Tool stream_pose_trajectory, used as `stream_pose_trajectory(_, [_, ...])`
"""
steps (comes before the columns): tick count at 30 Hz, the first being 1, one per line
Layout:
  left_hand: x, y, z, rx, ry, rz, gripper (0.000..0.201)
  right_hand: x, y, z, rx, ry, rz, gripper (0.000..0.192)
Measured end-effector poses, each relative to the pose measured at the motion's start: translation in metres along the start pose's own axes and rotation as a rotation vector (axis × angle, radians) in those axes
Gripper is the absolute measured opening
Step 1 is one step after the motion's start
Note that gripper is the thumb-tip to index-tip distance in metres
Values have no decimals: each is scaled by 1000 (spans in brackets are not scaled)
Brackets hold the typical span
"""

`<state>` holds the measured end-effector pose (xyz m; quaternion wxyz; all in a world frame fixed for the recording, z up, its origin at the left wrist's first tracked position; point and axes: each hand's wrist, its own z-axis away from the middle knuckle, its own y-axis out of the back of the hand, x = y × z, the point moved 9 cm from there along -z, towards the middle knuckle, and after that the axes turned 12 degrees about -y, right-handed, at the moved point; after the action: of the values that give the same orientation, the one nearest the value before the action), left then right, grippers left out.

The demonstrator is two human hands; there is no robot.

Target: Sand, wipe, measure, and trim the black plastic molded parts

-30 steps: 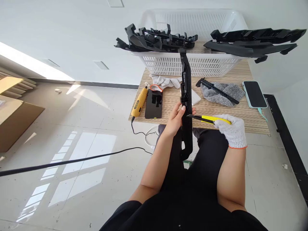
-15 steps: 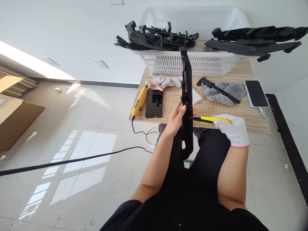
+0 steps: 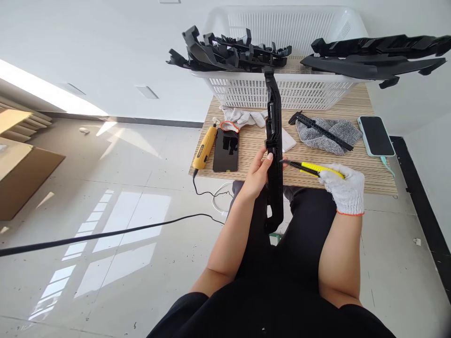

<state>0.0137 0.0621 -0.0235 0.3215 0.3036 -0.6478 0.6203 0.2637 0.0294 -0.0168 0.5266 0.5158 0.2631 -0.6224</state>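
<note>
Sitting at a small wooden table (image 3: 352, 101), a person gripped a long black plastic part (image 3: 274, 141) with the bare left hand (image 3: 256, 176), fingers wrapped around its middle. The part stood nearly upright, its lower end down between the person's knees and its upper end reaching the front rim of a white basket (image 3: 292, 91). The right hand (image 3: 345, 190), in a white knitted glove, was closed around the yellow handle of a utility knife (image 3: 310, 168), whose dark tip touched the right edge of the part just beside the left thumb.

More black plastic parts (image 3: 229, 49) lay across the left rim of the basket, and another pair (image 3: 377, 56) jutted out over its right side. On the table to the left of the held part lay a yellow power tool (image 3: 205, 148), its cord trailing off the edge, with a dark phone (image 3: 226, 151) just beside it and a spare white glove (image 3: 243, 117) behind. To the right, a grey cloth (image 3: 331, 134) carried a slim black strip (image 3: 320, 127), and a second phone (image 3: 376, 136) in a pale green case sat near the table's far right edge. A black cable (image 3: 105, 234) ran over the glossy tiled floor (image 3: 105, 188) at left.
</note>
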Motion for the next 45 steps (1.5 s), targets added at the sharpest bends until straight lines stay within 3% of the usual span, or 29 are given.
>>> stream_pose_trajectory(5, [1, -1, 0, -9, -4, -10, 49, -4, -7, 2, -36, 32, 91, 31])
stream_pose_trajectory(8, [2, -2, 0, -2, 0, -5, 47, -3, 2, 2, 49, 43, -23, 31])
stream_pose_trajectory(11, [2, -2, 0, -2, 4, -6, 41, -2, -7, 2, -43, 51, 67, 31])
stream_pose_trajectory(15, [0, -1, -1, 5, 2, -16, 39, -2, -2, 1, 6, 61, 41, 32])
stream_pose_trajectory(18, [-1, -1, -1, -3, -6, -34, 40, -4, -12, 2, -73, 56, 94, 30])
stream_pose_trajectory(24, [9, -4, -1, -10, -60, -108, 39, -9, 3, 7, 141, -16, -339, 26])
stream_pose_trajectory(29, [15, -4, -1, -4, -109, -153, 38, -11, 0, 5, 110, -29, -355, 25])
stream_pose_trajectory(39, [16, -3, -2, -33, -195, -255, 49, -9, 2, 4, 138, -33, -331, 23])
stream_pose_trajectory(42, [14, -5, 1, -21, -149, -174, 52, -10, 1, 5, 118, -39, -316, 21])
stream_pose_trajectory(45, [12, -5, 2, 25, -66, -45, 73, -9, 0, 4, 100, -36, -315, 22])
